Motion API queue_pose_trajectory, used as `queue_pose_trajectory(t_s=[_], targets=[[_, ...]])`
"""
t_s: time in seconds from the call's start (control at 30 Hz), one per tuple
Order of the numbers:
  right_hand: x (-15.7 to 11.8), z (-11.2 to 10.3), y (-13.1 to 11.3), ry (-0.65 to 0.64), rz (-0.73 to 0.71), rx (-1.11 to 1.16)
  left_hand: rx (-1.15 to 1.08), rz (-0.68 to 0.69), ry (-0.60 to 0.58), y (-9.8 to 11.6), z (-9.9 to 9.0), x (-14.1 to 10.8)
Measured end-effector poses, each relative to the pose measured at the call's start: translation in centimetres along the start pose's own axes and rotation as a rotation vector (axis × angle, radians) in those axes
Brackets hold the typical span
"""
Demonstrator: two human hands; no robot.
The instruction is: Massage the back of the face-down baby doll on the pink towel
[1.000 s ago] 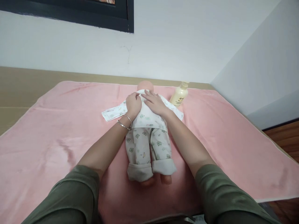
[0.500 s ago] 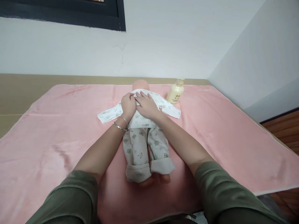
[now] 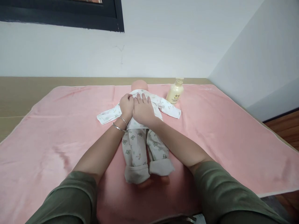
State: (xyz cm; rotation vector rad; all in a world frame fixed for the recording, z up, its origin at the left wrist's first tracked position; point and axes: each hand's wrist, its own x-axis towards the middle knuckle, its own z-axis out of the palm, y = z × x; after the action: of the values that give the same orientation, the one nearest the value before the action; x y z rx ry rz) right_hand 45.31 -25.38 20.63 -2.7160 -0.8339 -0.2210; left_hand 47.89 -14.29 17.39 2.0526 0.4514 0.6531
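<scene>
A baby doll point(image 3: 139, 85) lies stretched out on a pink blanket point(image 3: 77, 130), its bare head toward the wall and its feet toward me. It wears a white printed top point(image 3: 136, 125) with the sleeves spread and printed trousers point(image 3: 137, 149) with rolled cuffs. My right hand point(image 3: 143, 110) rests flat on the middle of the torso, fingers extended. Against its inner edge, my left hand point(image 3: 126, 106) is closed on the left side of the torso; its fingertips are hidden, and whatever they grip cannot be seen. Bangles circle my left wrist.
A pale yellow pump bottle point(image 3: 175, 92) stands just beyond the doll's right sleeve. The blanket covers a light wooden surface point(image 3: 21, 93) that meets a white wall point(image 3: 163, 40). A dark frame point(image 3: 102, 21) is at the upper left, and brown wood point(image 3: 283, 129) shows at the right.
My right hand has slid slightly down and left on the torso, its fingers now pointing more toward the doll's head. My left hand stays closed in nearly the same place.
</scene>
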Motion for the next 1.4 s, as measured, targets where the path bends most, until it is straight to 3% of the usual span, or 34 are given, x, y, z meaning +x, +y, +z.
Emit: queue_pose_trajectory(t_s=[0.07, 0.17, 0.27, 0.33, 0.47, 0.57, 0.7, 0.77, 0.83, 0.9, 0.97, 1.03, 1.1, 1.23, 1.33, 1.4], targets=[[0.6, -0.2, 1.0, -0.037, -0.084, 0.039, 0.002, 0.015, 0.013, -0.1, 0.1, 0.0], [2.5, -0.4, 4.9, -0.103, -0.159, 0.148, 0.006, 0.049, 0.042, -0.3, 0.3, 0.0], [3.8, -0.2, 7.5, -0.080, -0.011, 0.207, -0.001, 0.063, 0.045, -0.3, 0.5, 0.0], [3.4, 0.1, 6.9, -0.046, 0.122, 0.178, -0.003, 0.057, 0.044, -0.2, 0.5, -0.1], [0.9, 0.5, 1.9, 0.018, 0.233, 0.046, -0.001, 0.016, 0.046, 0.0, 0.3, -0.1], [0.0, 0.2, 0.3, -0.019, 0.019, -0.006, -0.027, 0.001, 0.040, -0.2, 0.2, 0.0], [2.0, -0.5, 4.4, -0.126, -0.263, 0.125, -0.050, 0.038, 0.057, -0.4, 0.3, 0.0], [3.1, -0.6, 6.8, -0.102, -0.167, 0.191, -0.050, 0.062, 0.050, -0.4, 0.4, -0.1], [3.3, -0.5, 7.4, -0.054, 0.010, 0.183, -0.052, 0.063, 0.050, -0.3, 0.5, -0.2], [2.6, -0.2, 6.2, -0.009, 0.169, 0.118, -0.059, 0.050, 0.060, -0.3, 0.5, -0.2], [1.4, 0.1, 3.8, 0.027, 0.226, 0.049, -0.065, 0.033, 0.063, -0.2, 0.5, -0.2], [0.4, 0.2, 1.7, 0.025, 0.081, 0.012, -0.077, 0.014, 0.045, -0.2, 0.4, -0.2], [0.3, 0.0, 1.3, -0.011, -0.114, 0.013, -0.083, 0.007, 0.029, -0.1, 0.3, -0.2], [2.3, -0.9, 5.6, -0.165, -0.360, 0.183, -0.029, 0.076, 0.030, -0.1, 0.3, -0.1], [3.5, -1.3, 9.1, -0.177, -0.297, 0.286, 0.021, 0.122, 0.023, -0.3, 0.4, 0.0], [3.6, -1.4, 9.4, -0.137, -0.164, 0.261, 0.027, 0.127, 0.026, -0.4, 0.5, 0.1]])
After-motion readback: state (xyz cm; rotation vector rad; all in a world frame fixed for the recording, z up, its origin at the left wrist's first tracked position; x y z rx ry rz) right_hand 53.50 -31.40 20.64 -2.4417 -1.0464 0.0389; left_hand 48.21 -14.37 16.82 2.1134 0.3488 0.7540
